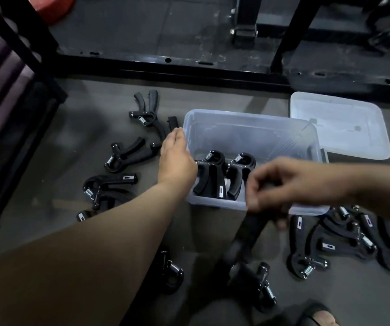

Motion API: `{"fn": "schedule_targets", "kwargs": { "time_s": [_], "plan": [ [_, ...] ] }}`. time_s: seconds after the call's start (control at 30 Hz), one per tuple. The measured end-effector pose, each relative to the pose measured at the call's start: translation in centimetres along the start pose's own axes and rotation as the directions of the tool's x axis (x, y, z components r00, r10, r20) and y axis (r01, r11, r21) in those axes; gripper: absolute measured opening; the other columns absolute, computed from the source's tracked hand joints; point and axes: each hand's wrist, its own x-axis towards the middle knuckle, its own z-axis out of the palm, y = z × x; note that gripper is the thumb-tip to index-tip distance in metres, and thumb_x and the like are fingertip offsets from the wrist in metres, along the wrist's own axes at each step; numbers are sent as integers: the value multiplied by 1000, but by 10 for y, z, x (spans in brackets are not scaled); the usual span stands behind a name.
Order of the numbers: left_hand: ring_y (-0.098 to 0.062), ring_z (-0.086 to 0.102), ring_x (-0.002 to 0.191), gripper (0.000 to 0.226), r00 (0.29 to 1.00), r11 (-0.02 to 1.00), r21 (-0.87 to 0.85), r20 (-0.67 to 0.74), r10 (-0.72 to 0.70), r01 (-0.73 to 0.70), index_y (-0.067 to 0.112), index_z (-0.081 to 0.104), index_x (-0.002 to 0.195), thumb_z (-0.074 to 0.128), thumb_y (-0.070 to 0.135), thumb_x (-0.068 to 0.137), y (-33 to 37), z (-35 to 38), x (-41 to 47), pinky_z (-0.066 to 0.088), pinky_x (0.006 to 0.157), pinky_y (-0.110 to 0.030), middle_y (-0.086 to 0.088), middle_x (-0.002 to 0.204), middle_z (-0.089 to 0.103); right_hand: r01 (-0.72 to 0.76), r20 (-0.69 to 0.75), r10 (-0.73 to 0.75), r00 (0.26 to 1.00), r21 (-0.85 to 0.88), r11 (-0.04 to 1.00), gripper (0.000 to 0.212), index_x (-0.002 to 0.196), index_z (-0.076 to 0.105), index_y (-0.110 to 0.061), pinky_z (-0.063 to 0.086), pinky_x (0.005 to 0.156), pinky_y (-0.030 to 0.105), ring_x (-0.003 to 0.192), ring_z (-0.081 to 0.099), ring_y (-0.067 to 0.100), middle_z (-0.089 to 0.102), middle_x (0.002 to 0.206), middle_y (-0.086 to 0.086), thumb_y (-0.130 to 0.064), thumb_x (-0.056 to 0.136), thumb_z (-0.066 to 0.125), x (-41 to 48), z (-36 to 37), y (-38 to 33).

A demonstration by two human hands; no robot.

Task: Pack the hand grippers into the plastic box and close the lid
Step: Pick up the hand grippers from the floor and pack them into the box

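A clear plastic box stands open on the floor, with two black hand grippers side by side at its near left end. Its lid lies on the floor behind it to the right. My left hand reaches past the box's left wall, over a hand gripper lying there; its fingers are hidden. My right hand hovers at the box's near edge, curled around a blurred black hand gripper that hangs below it. Several loose hand grippers lie left, right and in front.
A black metal rack base runs across the floor behind the box. A rack post and dark shelf fill the left side, with a red weight plate above. A sandalled foot shows at the bottom right.
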Motion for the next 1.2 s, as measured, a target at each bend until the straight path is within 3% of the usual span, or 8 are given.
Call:
{"fn": "schedule_targets", "kwargs": {
  "time_s": [0.1, 0.2, 0.47, 0.6, 0.8, 1.0, 1.1, 1.2],
  "plan": [
    [-20, 18, 144, 55, 1000, 1000, 4, 1, 6, -6, 11, 26, 150, 38, 10, 96, 0, 0, 1, 12, 116, -27, -4, 157, 23, 41, -198, -8, 980, 165, 985, 46, 86, 66, 5, 34, 43, 18, 46, 46, 12, 58, 66, 13, -40, 87, 57, -8, -34, -5],
    [-19, 17, 144, 55, 1000, 1000, 11, 1, -5, 5, 12, 25, 150, 38, 11, 97, -1, 1, 1, 12, 117, -27, -3, 157, 23, 15, -283, 95, 954, 364, 931, 45, 77, 66, -8, 27, 44, 16, 43, 39, 6, 56, 58, 1, -46, 93, 47, -3, -48, 7],
    [-19, 20, 143, 54, 1000, 1000, 24, -4, -10, 10, 10, 27, 149, 39, 10, 97, -1, 3, 2, 15, 117, -29, -3, 156, 25, -172, -108, 302, 947, 624, 762, 36, 115, 62, -11, 48, 61, 21, 75, 63, 11, 66, 91, 2, -40, 96, 49, 36, -58, 54],
    [-18, 21, 143, 53, 1000, 1000, 8, -6, -14, 14, 12, 28, 149, 38, 11, 97, -2, 2, 1, 15, 115, -27, -1, 156, 25, -172, -133, 327, 935, 638, 750, 19, 112, 58, -17, 49, 75, 28, 91, 64, 16, 66, 96, 2, -28, 99, 50, 58, -49, 65],
    [-17, 20, 143, 52, 1000, 1000, 1, -10, -19, 19, 13, 28, 150, 38, 13, 98, -3, 2, 1, 13, 115, -24, 0, 156, 24, -206, -269, 389, 881, 522, 827, 14, 110, 55, -21, 36, 52, 22, 75, 60, 12, 66, 91, 2, -29, 102, 47, 107, -27, 78],
    [-17, 20, 143, 53, 1000, 1000, 8, -13, -21, 21, 14, 28, 149, 38, 11, 97, -2, 4, 1, 13, 116, -25, -1, 156, 24, -117, -336, 401, 852, 624, 772, 16, 112, 57, -14, 44, 54, 24, 76, 64, 16, 70, 100, 8, -17, 103, 45, 146, -2, 86],
    [-18, 19, 143, 53, 1000, 1000, 9, -10, -17, 17, 13, 28, 149, 38, 11, 97, -2, 4, 2, 13, 116, -26, -1, 157, 24, -151, -365, 445, 818, 609, 778, 24, 123, 54, -7, 57, 60, 31, 84, 68, 22, 67, 114, 16, -13, 102, 44, 154, 3, 86],
    [-17, 19, 143, 54, 1000, 1000, 9, -14, -14, 14, 13, 28, 149, 38, 9, 97, -2, 4, 2, 13, 116, -25, -1, 156, 24, -253, -439, 449, 778, 435, 864, 17, 109, 58, -3, 60, 70, 49, 82, 71, 38, 66, 101, 21, -12, 96, 52, 158, 5, 81]
  ]
}}
